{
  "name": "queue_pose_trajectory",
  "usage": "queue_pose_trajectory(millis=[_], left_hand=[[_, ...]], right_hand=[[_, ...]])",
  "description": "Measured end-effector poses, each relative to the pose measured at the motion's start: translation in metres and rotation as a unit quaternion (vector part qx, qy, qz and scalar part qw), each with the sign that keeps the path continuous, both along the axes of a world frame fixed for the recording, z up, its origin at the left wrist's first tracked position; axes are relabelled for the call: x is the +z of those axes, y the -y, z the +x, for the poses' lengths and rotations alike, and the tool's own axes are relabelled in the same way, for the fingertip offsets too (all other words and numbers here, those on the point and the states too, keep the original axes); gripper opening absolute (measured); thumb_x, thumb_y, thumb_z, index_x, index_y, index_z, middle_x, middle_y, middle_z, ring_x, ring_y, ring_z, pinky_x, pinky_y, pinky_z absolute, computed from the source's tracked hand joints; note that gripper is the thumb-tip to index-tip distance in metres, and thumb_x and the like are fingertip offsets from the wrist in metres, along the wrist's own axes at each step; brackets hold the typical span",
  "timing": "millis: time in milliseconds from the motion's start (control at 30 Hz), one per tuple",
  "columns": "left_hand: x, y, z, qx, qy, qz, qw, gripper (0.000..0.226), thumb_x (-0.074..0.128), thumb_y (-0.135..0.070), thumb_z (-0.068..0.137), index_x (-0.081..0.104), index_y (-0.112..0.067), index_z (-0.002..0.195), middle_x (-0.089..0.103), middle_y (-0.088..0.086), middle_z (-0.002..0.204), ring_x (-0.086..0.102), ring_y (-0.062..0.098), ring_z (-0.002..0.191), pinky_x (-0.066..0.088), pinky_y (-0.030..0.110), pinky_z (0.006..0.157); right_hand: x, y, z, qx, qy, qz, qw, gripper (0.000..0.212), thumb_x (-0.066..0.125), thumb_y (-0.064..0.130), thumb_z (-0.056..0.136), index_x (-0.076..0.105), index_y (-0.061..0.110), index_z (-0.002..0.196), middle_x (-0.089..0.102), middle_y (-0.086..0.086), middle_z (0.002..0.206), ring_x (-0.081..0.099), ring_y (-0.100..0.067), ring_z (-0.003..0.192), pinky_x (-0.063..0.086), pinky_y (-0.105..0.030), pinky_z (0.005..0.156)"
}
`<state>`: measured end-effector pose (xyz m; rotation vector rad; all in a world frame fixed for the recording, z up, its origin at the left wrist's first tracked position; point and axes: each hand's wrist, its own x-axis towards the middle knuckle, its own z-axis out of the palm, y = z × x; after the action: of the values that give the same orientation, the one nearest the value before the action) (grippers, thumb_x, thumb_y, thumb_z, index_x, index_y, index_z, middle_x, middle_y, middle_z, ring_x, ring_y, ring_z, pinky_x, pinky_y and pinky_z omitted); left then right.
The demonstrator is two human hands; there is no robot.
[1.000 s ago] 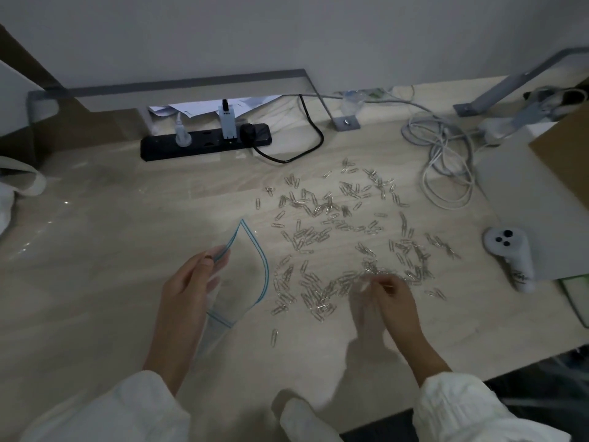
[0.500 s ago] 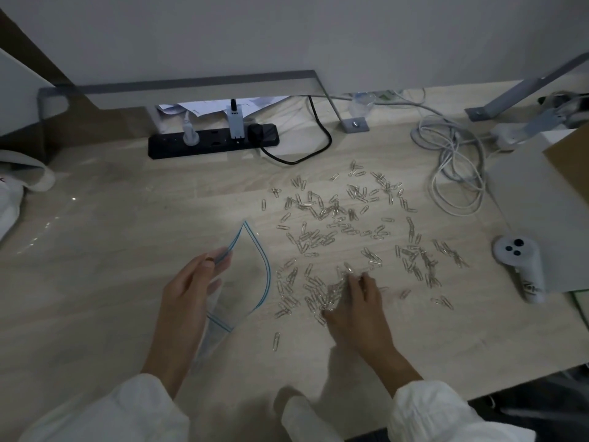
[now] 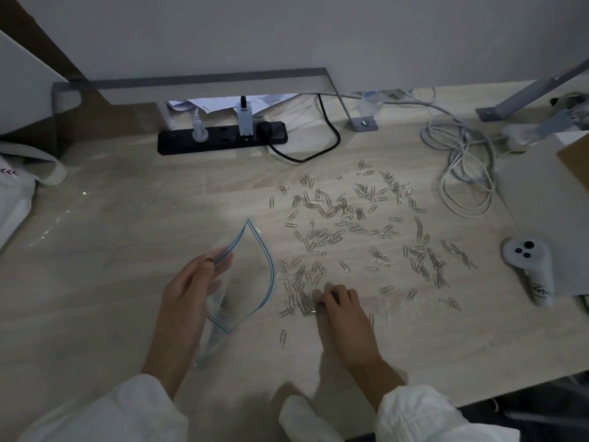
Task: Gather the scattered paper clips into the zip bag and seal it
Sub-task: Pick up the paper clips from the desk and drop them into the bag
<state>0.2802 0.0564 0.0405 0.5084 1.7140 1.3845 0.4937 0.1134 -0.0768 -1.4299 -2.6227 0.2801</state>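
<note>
From the head camera, the left hand [image 3: 188, 291] pinched the near lip of the clear plastic zip bag with its blue seal strip [image 3: 251, 269], thumb and fingers closed on the rim so the mouth stood open in a teardrop shape facing the clips. The right hand [image 3: 342, 309] lay palm-down on the pale wood-grain desk [image 3: 127, 224], fingers curled loosely over a dense cluster just beside the bag's mouth; whether any clip was actually gripped could not be told. The small silver wire paper clips [image 3: 350, 224] lay spread across the desk from that cluster out towards the coiled white cable [image 3: 462, 173] and the white handheld controller [image 3: 529, 269].

The bag appeared empty. Its film looked limp, so the mouth could sag shut as clips arrived, spilling them. Clips swept too quickly might skid under the bag rather than into it.
</note>
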Motion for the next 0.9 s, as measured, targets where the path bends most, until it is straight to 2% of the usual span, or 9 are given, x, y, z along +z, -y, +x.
queue_pose_trajectory(millis=[67, 133, 333, 400, 467, 567, 733, 800, 900], left_hand=[[0.000, 0.001, -0.002, 0.001, 0.000, 0.001, 1.000, 0.029, 0.037, -0.008, 0.097, 0.064, -0.009, 0.108, 0.068, 0.007, 0.110, 0.061, 0.013, 0.108, 0.043, 0.021, 0.087], [-0.001, 0.002, -0.004, 0.005, 0.003, 0.004, 1.000, 0.029, 0.037, -0.008, 0.097, 0.064, -0.007, 0.109, 0.068, 0.007, 0.110, 0.062, 0.013, 0.108, 0.044, 0.021, 0.088], [0.004, 0.007, -0.013, 0.012, 0.019, 0.021, 1.000, 0.029, 0.038, -0.007, 0.097, 0.062, -0.004, 0.111, 0.068, 0.005, 0.108, 0.064, 0.003, 0.100, 0.048, 0.008, 0.083], [0.005, 0.009, -0.015, 0.016, 0.024, 0.024, 0.999, 0.030, 0.037, -0.007, 0.097, 0.061, -0.001, 0.114, 0.068, 0.005, 0.108, 0.063, 0.001, 0.101, 0.048, 0.007, 0.082], [0.005, 0.012, -0.018, 0.024, 0.030, 0.029, 0.999, 0.030, 0.038, -0.007, 0.097, 0.060, 0.000, 0.114, 0.068, 0.004, 0.107, 0.062, 0.001, 0.101, 0.048, 0.007, 0.082], [0.007, 0.016, -0.020, 0.034, 0.036, 0.036, 0.998, 0.030, 0.039, -0.008, 0.096, 0.061, 0.000, 0.115, 0.068, 0.003, 0.106, 0.063, 0.002, 0.101, 0.048, 0.008, 0.082], [0.009, 0.019, -0.022, 0.043, 0.032, 0.043, 0.998, 0.029, 0.039, -0.009, 0.096, 0.062, -0.001, 0.113, 0.069, 0.002, 0.106, 0.063, 0.004, 0.103, 0.047, 0.013, 0.090], [0.009, 0.020, -0.023, 0.046, 0.029, 0.039, 0.998, 0.028, 0.040, -0.010, 0.096, 0.063, -0.004, 0.111, 0.070, 0.001, 0.106, 0.063, 0.006, 0.103, 0.046, 0.016, 0.092], [0.010, 0.021, -0.024, 0.056, 0.026, 0.035, 0.997, 0.028, 0.040, -0.010, 0.096, 0.063, -0.004, 0.110, 0.069, 0.003, 0.106, 0.064, 0.005, 0.102, 0.047, 0.017, 0.093]], right_hand=[[0.002, -0.003, -0.001, 0.019, 0.030, 0.023, 0.999, 0.071, 0.081, 0.006, 0.039, 0.046, 0.013, 0.100, 0.059, -0.003, 0.081, 0.034, -0.016, 0.075, 0.042, -0.020, 0.042], [0.003, -0.006, -0.002, 0.034, 0.048, 0.050, 0.997, 0.079, 0.084, 0.006, 0.030, 0.045, 0.012, 0.098, 0.062, -0.003, 0.075, 0.033, -0.017, 0.073, 0.041, -0.020, 0.042], [-0.003, -0.014, -0.002, -0.004, 0.074, 0.019, 0.997, 0.060, 0.085, 0.004, 0.028, 0.057, 0.010, 0.080, 0.060, -0.002, 0.073, 0.035, -0.015, 0.074, 0.038, -0.018, 0.038], [-0.001, -0.015, -0.004, -0.069, 0.053, -0.041, 0.995, 0.047, 0.081, 0.000, 0.044, 0.062, 0.006, 0.086, 0.060, -0.006, 0.083, 0.044, -0.019, 0.084, 0.042, -0.022, 0.045], [0.000, -0.019, -0.003, -0.121, 0.021, -0.111, 0.986, 0.032, 0.064, -0.003, 0.072, 0.058, 0.001, 0.103, 0.056, -0.011, 0.100, 0.050, -0.027, 0.098, 0.043, -0.030, 0.063], [0.006, -0.022, 0.002, -0.213, -0.079, -0.162, 0.960, 0.010, 0.052, 0.002, 0.085, 0.059, 0.000, 0.092, 0.054, -0.013, 0.092, 0.053, -0.030, 0.092, 0.034, -0.028, 0.068], [0.025, -0.034, 0.004, -0.400, -0.233, -0.262, 0.847, 0.014, 0.058, 0.003, 0.081, 0.065, -0.002, 0.092, 0.064, -0.012, 0.085, 0.059, -0.026, 0.081, 0.045, -0.031, 0.072], [0.044, -0.038, -0.003, -0.407, -0.337, -0.328, 0.783, 0.016, 0.060, -0.001, 0.079, 0.066, -0.004, 0.093, 0.063, -0.013, 0.083, 0.060, -0.025, 0.078, 0.056, -0.031, 0.076], [0.093, -0.036, -0.027, -0.338, -0.500, -0.410, 0.684, 0.015, 0.059, -0.007, 0.080, 0.062, -0.010, 0.095, 0.055, -0.015, 0.080, 0.056, -0.018, 0.072, 0.057, -0.020, 0.075]])
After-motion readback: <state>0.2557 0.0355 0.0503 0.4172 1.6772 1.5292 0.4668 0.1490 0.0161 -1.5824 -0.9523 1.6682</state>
